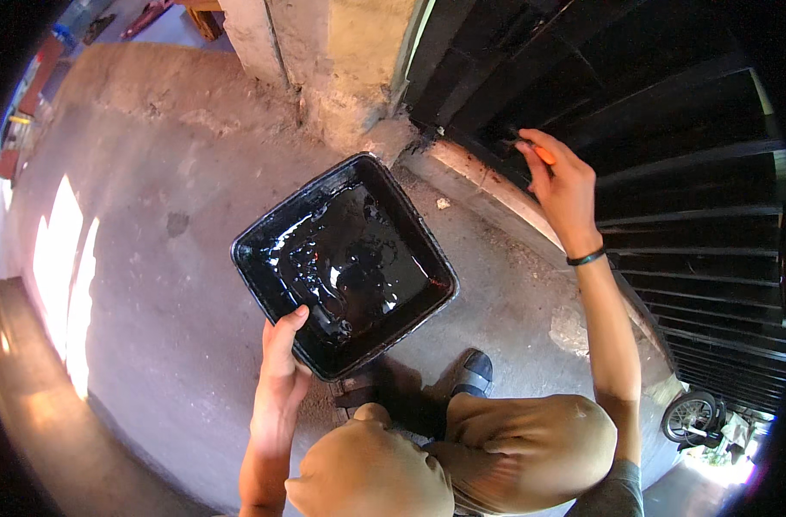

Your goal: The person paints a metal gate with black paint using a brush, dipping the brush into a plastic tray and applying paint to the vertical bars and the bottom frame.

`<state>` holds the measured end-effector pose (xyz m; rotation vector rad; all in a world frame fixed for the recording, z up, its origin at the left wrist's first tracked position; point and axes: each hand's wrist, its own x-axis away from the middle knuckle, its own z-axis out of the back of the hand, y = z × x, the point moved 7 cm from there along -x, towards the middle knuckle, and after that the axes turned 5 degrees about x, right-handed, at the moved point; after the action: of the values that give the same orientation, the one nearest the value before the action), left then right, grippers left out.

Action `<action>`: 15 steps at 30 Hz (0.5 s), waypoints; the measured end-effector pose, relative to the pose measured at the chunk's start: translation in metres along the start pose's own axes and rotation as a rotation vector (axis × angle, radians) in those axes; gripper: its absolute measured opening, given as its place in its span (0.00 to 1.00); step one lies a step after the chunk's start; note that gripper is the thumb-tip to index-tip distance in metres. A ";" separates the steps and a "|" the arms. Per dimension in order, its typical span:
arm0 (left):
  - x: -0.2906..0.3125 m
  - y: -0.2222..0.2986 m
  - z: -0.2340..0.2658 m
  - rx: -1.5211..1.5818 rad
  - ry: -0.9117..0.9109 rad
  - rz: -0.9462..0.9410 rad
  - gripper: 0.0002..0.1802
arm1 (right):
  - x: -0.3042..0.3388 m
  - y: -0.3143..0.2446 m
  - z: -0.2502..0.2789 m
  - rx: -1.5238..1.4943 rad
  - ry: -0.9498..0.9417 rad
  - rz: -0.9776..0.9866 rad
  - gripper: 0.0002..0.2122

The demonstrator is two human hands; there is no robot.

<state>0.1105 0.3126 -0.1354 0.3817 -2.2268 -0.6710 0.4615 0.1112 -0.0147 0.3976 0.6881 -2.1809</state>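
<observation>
My left hand [282, 355] grips the near left edge of a square black tray [412, 226], thumb over the rim. Wet, glossy black paint [358, 258] coats its inside and mirrors the light. Up and to the right, my right hand [562, 183] pinches a small paintbrush by its orange handle [544, 154]. The bristles point left, at the lower part of a black slatted metal gate [694, 181]. Against the dark gate the brush tip is hard to make out, so I cannot tell whether it touches.
Below the tray are my bent knees [522, 444] and sandaled feet [473, 373] on a grey concrete floor [160, 284]. A worn plastered pillar [350, 69] meets the gate's far end. A low ledge [496, 189] runs along the gate's foot. At lower right stands a motorcycle [696, 420].
</observation>
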 end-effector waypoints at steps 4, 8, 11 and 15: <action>-0.002 -0.004 0.003 0.017 0.005 0.022 0.31 | 0.007 -0.003 0.004 -0.048 0.002 -0.052 0.09; -0.002 -0.006 0.000 -0.018 0.016 0.015 0.30 | 0.000 0.007 -0.014 -0.040 -0.096 -0.093 0.09; -0.002 -0.005 -0.002 -0.031 0.018 0.007 0.30 | -0.003 0.007 -0.007 -0.046 0.033 -0.019 0.09; -0.002 -0.004 -0.004 -0.025 0.017 -0.010 0.30 | 0.010 0.005 -0.001 -0.099 0.078 -0.109 0.09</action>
<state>0.1147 0.3090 -0.1367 0.3850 -2.1992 -0.6983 0.4596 0.1034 -0.0223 0.4040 0.8757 -2.2321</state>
